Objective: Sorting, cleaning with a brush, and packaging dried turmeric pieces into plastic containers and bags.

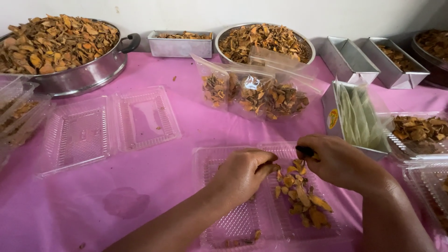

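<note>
— Since the open clear tray [233, 224] lies flat right under our hands, the orange dried slices [302, 198] sit heaped in its right half, easy to reach. Why do we hold them so?

— Our left hand [242, 175] curls over the tray's middle, fingers pinched shut on a slice at the heap's edge. Our right hand [337, 161] is closed round a small dark object [305, 150], just above the heap; what it is, we cannot tell.

— And around the tray?

— Beyond it lie filled clear bags [261, 95]; to its left, an empty open tray [109, 128] on the pink worktop [154, 186]; far left beyond, a big metal pot [70, 77] piled with slices.
</note>
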